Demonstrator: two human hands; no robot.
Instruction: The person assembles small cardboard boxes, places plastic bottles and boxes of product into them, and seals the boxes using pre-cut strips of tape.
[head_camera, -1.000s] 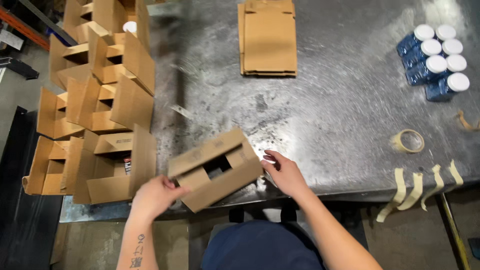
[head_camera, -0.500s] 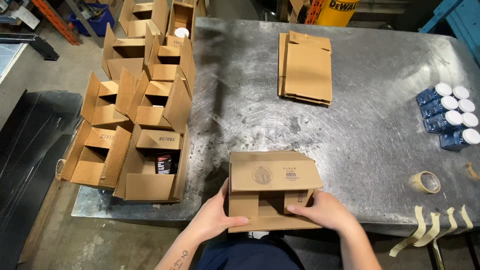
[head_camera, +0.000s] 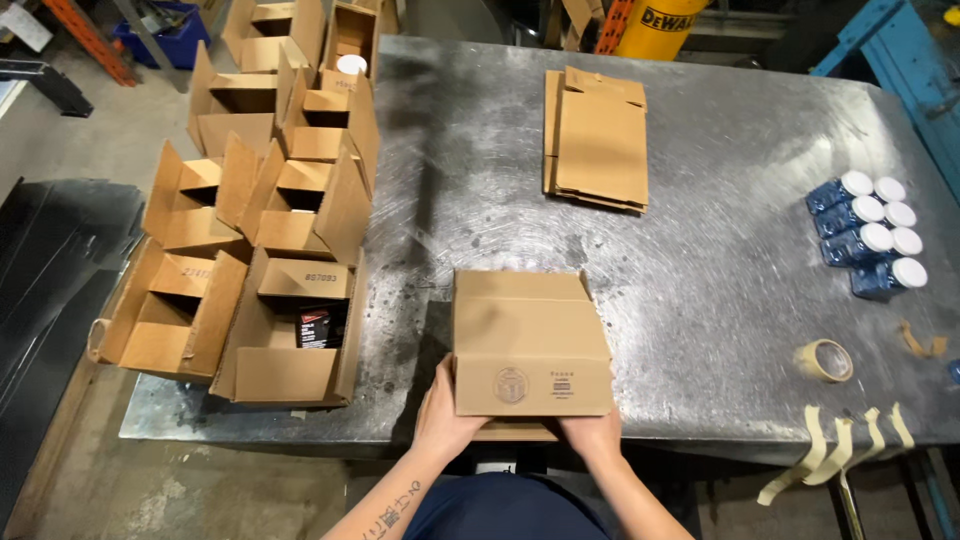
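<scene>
I see both hands pressed on one box (head_camera: 530, 345) at the near edge of the scuffed steel table (head_camera: 720, 180): left hand (head_camera: 447, 410) and right hand (head_camera: 592, 432) clasp its near corners. Open boxes (head_camera: 270, 250) crowd the table's left, over bare concrete floor (head_camera: 70, 130). Flat cartons (head_camera: 597, 140) lie farther back.

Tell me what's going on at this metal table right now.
A person holds a brown cardboard box at the near edge of the scuffed metal table, left hand and right hand gripping its near side. Open cardboard boxes crowd the table's left side, a stack of flattened cardboard lies farther back, and blue white-capped bottles and a roll of masking tape sit to the right.
</scene>
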